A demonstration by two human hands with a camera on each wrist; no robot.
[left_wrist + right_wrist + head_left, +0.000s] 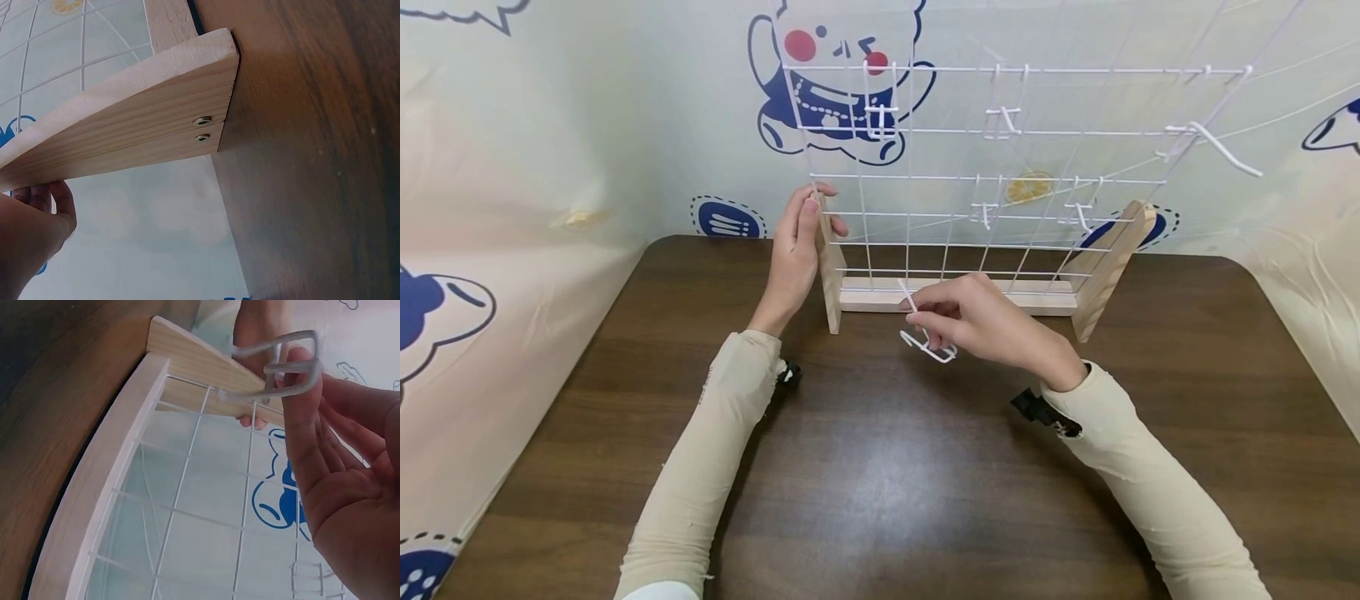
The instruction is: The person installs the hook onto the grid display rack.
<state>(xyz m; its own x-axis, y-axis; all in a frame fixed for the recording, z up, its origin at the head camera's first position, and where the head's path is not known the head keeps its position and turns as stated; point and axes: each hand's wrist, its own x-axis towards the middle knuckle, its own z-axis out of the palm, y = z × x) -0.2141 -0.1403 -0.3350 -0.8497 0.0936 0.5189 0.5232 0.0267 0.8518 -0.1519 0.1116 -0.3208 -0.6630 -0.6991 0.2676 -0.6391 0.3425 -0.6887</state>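
A white wire grid [970, 246] stands upright between two wooden side supports. My left hand [793, 246] grips the upper part of the left wooden support [830, 275], its thumb in front and fingertips reaching around to the grid side. In the left wrist view this support [156, 112] shows two metal bolts near its foot. My right hand [992, 325] pinches a white wire hook [942, 358] between thumb and fingers, in front of the bottom rail. The right wrist view shows the bent frame of the hook [315, 353] at the fingertips, away from the grid.
Several white hooks hang on the grid, among them an upper left hook [882, 123] and a long one [1225, 152] jutting out at the right. A wooden bottom rail [876, 300] joins the supports on the brown table [880, 467]. Printed cloth surrounds the table.
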